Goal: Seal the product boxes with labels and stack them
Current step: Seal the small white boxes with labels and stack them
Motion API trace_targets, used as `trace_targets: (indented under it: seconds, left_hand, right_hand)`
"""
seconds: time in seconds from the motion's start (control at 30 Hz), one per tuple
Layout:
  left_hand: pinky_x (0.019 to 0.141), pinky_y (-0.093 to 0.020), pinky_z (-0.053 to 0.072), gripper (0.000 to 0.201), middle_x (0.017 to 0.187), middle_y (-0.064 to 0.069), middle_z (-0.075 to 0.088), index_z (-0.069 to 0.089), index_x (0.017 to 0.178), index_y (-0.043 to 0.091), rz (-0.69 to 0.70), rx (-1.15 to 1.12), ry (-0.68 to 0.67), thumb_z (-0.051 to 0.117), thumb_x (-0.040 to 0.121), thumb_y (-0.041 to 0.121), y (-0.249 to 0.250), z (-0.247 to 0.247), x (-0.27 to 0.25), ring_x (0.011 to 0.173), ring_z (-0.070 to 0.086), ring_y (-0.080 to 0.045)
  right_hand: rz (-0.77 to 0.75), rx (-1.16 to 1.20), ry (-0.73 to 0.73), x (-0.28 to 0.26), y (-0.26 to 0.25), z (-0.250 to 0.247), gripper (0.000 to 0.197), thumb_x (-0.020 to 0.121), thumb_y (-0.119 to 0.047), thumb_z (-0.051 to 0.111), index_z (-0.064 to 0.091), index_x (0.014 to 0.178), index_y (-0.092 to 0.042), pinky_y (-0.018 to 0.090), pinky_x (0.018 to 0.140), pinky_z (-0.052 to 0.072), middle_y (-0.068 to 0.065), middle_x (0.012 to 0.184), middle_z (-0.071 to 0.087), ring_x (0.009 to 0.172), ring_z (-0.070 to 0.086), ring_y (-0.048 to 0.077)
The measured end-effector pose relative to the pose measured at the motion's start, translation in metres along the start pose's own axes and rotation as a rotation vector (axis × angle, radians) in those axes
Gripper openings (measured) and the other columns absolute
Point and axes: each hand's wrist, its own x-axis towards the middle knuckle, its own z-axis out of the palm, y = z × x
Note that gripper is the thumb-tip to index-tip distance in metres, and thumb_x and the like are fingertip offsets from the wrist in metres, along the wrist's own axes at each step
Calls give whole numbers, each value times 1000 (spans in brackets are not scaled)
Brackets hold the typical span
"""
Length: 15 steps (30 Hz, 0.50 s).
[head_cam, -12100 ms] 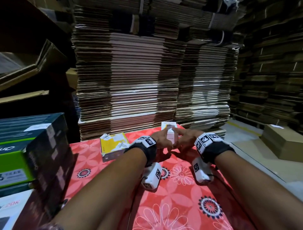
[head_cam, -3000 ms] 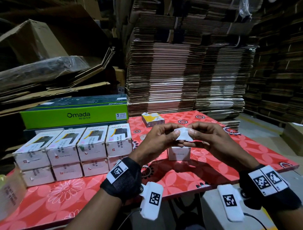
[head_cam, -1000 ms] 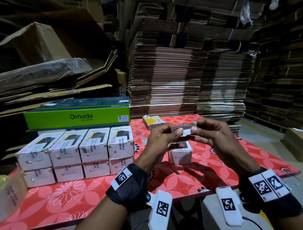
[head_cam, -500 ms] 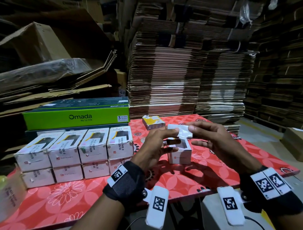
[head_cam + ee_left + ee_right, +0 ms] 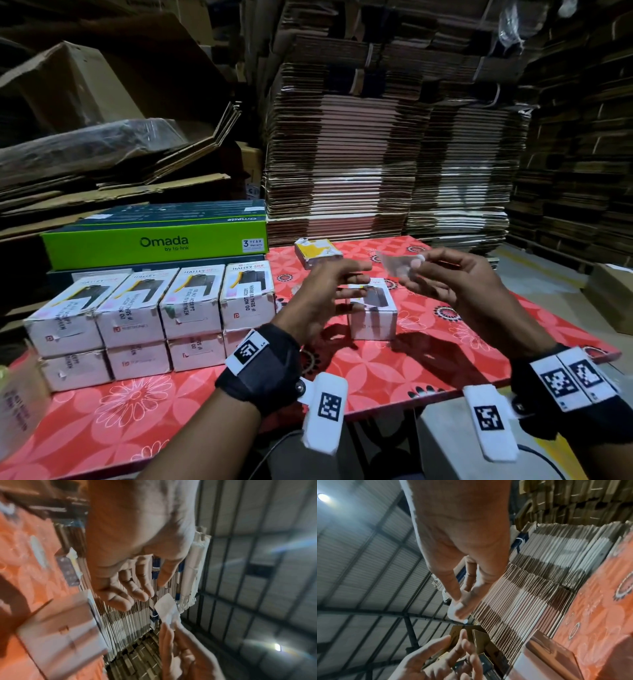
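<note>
A small white product box stands alone on the red floral table, seen blurred in the left wrist view as the box. My left hand hovers just above and left of it, fingers spread and holding nothing. My right hand is raised to the right of the box and pinches a thin label by one end between thumb and fingers. The label hangs free just beyond my left fingertips. In the right wrist view the label is white and pinched at my right fingertips.
Sealed white boxes are stacked two high in a row at the left. Behind them lies a green Omada box. A small yellow box sits at the table's far side. Tall piles of flat cardboard stand behind.
My left hand has let go of the label and opened. The hands have drawn apart, and the right hand keeps the label, lifted to the right.
</note>
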Motion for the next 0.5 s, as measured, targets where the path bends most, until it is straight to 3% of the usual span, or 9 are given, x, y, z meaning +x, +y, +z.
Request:
trace_targets:
  seconds: [0.1,0.17,0.2,0.3,0.37,0.5]
  left_hand:
    - [74,-31,49,27,103,-2,67,72,112,18,103,520,58,70,86,11,-6,1,6,91,63,-20]
    - [78,-31,50,45,121,-6,61,68,123,19,119,816,35,78,80,11,-11,0,10,103,64,-25]
    - [80,-31,52,51,123,-8,61,66,126,19,111,885,15,80,78,10,-14,0,12,103,64,-26]
    - [75,-30,57,52,106,-11,71,67,126,18,52,861,8,80,77,5,-23,0,16,84,70,-23]
    - [79,-37,61,51,105,-13,72,68,126,15,19,817,13,77,78,1,-26,2,19,83,73,-25]
    - [72,-30,56,46,115,-10,67,67,125,14,19,860,14,73,81,1,-21,7,20,86,68,-27]
  right_hand:
    - [-68,-223,2,-6,9,-4,15,84,0,74,73,97,6,28,88,60,19,98,77,94,75,28]
    - [-116,-399,12,-9,14,-5,14,83,-2,78,78,97,-1,23,83,59,11,94,79,91,75,19]
    - [-124,-441,21,-10,17,-6,14,83,-2,79,79,97,-3,20,79,59,7,93,79,88,75,15]
    - [-111,-525,42,-8,30,-7,14,83,-3,80,81,96,-7,24,81,61,1,92,80,90,76,14]
    - [-126,-649,53,-6,38,-9,13,83,-10,82,83,94,-16,28,81,61,-5,89,79,87,76,9]
    - [-158,-766,64,-8,44,-14,21,83,-17,83,79,84,-37,12,69,55,-19,80,76,79,71,-7]
